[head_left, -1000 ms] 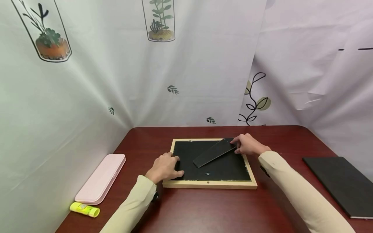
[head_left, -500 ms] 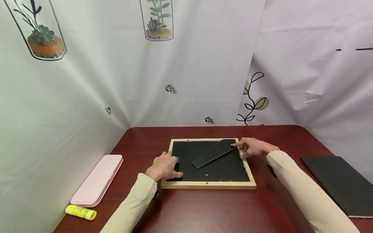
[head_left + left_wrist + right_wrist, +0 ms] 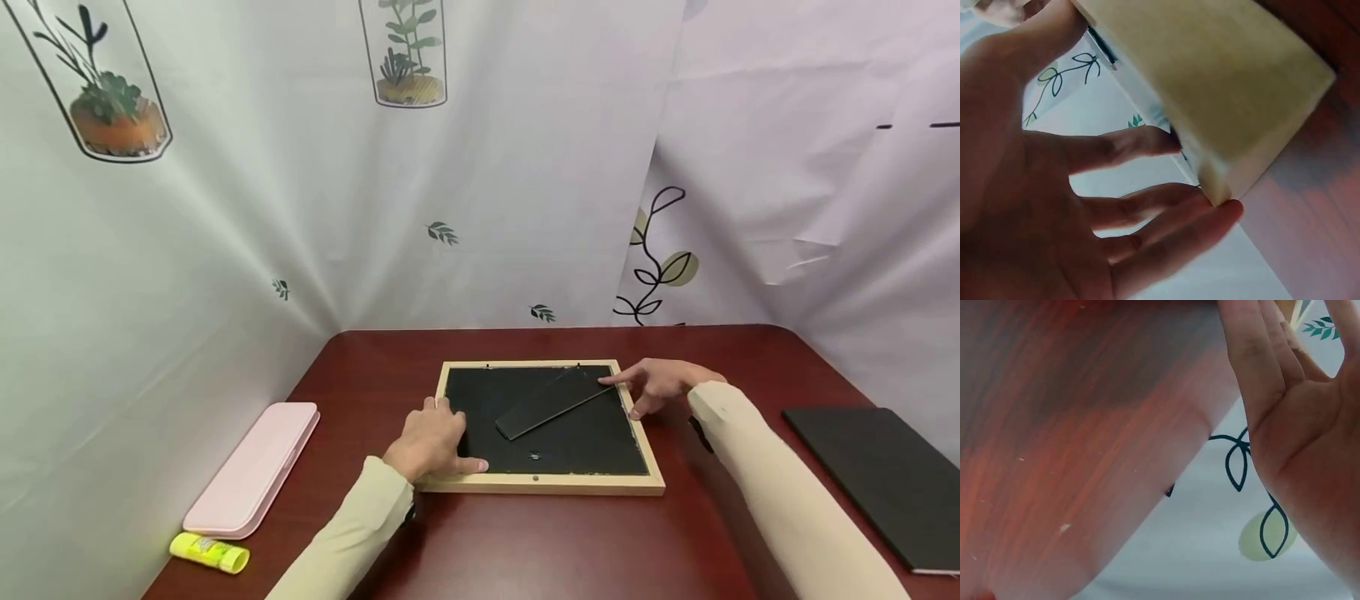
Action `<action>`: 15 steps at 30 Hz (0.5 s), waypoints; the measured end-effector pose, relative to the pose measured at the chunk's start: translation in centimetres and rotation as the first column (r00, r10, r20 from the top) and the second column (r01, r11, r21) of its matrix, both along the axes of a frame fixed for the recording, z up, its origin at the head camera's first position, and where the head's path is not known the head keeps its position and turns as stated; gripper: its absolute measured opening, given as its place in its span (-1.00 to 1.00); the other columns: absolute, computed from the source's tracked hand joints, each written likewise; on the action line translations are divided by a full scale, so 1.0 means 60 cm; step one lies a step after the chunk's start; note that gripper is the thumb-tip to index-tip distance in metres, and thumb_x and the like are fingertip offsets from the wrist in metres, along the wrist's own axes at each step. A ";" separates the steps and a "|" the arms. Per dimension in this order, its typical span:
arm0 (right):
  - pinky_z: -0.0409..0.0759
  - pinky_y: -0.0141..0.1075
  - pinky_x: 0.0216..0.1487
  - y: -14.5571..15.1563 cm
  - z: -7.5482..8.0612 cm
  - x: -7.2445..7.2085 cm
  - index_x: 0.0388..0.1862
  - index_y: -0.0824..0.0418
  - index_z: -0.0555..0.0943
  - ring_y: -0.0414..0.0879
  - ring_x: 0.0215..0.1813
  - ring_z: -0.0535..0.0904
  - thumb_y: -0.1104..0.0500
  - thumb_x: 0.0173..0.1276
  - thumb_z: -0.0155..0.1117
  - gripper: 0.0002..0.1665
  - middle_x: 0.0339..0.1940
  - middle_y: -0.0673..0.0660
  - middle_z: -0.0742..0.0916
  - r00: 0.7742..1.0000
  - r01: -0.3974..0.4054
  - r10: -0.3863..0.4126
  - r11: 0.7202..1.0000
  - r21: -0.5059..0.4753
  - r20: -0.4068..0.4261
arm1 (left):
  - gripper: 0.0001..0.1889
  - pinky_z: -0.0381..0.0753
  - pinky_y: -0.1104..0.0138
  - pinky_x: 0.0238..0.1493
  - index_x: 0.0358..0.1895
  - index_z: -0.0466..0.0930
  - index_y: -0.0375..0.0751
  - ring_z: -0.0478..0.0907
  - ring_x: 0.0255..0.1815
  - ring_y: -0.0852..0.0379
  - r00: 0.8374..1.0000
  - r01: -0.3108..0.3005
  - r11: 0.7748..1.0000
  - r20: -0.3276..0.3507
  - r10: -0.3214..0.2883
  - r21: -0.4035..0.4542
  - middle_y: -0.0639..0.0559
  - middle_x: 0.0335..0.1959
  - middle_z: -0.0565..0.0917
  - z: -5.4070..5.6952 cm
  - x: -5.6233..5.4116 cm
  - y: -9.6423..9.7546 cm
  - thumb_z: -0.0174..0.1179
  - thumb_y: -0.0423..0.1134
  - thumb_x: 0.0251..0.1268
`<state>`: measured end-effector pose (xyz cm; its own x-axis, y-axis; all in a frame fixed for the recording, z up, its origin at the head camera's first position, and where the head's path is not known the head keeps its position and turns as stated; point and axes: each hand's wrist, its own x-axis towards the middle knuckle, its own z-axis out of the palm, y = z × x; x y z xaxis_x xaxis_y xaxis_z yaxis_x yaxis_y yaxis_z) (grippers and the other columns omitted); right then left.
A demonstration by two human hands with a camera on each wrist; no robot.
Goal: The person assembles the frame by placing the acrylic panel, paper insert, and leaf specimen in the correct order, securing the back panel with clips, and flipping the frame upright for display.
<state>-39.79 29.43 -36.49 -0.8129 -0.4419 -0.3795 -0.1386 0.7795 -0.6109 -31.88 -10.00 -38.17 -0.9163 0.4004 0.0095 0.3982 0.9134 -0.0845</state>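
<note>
A picture frame (image 3: 570, 482) of pale wood lies back side up on the table, its black backing board (image 3: 472, 387) showing. Across the board slants a black easel stand (image 3: 551, 404). My left hand (image 3: 429, 440) rests on the frame's left side, its thumb on the near rail. In the left wrist view, extended fingertips touch the corner of the wooden frame (image 3: 1210, 69). My right hand (image 3: 663, 385) is at the right rail, with the straight index finger on the stand's upper right end and the thumb against the rail. The right wrist view hides its fingertips.
At left lie a pink case (image 3: 253, 471) and a yellow glue stick (image 3: 210, 553). A black folder or notebook (image 3: 881, 483) lies on the right of the reddish-brown table (image 3: 540, 550). A printed white curtain (image 3: 510, 200) hangs behind the table.
My right thumb has left the stand and moved right to the frame's rail, while the index stays on the stand. The stand looks flatter. My left thumb has shifted onto the near rail.
</note>
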 end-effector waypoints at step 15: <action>0.68 -0.26 -0.21 0.012 -0.024 -0.010 0.49 0.03 0.40 -0.17 -0.28 0.64 0.22 0.08 0.57 -0.04 -0.48 0.04 0.58 0.996 0.080 -0.073 0.989 -0.124 0.057 | -0.17 0.63 0.04 -0.13 0.02 0.68 -0.33 0.49 -0.09 -0.23 1.000 0.027 0.992 0.006 -0.028 0.121 -0.36 0.01 0.65 -0.009 -0.003 -0.002 0.48 0.36 -0.11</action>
